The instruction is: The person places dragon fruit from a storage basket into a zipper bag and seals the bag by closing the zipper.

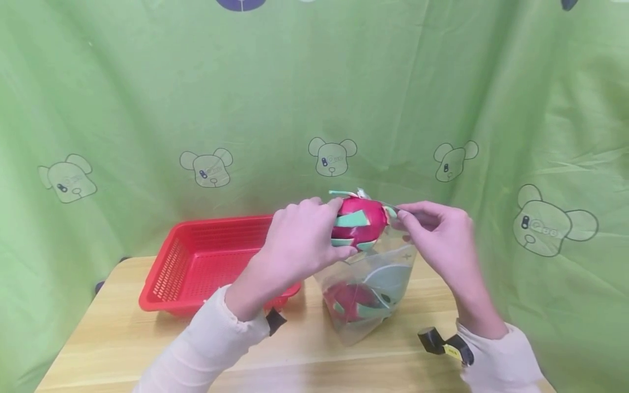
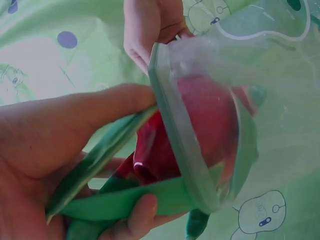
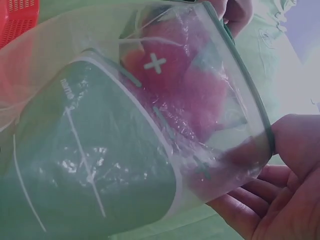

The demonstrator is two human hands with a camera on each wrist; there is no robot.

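Observation:
My left hand (image 1: 300, 237) grips a red dragon fruit (image 1: 372, 218) with green leafy scales at the mouth of a clear zip bag (image 1: 400, 262). In the left wrist view the fruit (image 2: 152, 150) is partly inside the green-edged opening (image 2: 172, 125), and fingers curl around its near end. With thumb and fingers my right hand (image 1: 442, 234) pinches the bag's rim on the right side, as the right wrist view also shows at the hand (image 3: 295, 185). Lower in the bag, another dragon fruit (image 1: 350, 302) shows through the plastic.
A red perforated plastic basket (image 1: 164, 262) stands on the wooden table (image 1: 314, 355), left of the bag. Green sheeting (image 1: 275, 109) with bear-head drawings hangs close behind and at both sides. Black camera mounts (image 1: 432, 341) sit at the wrists.

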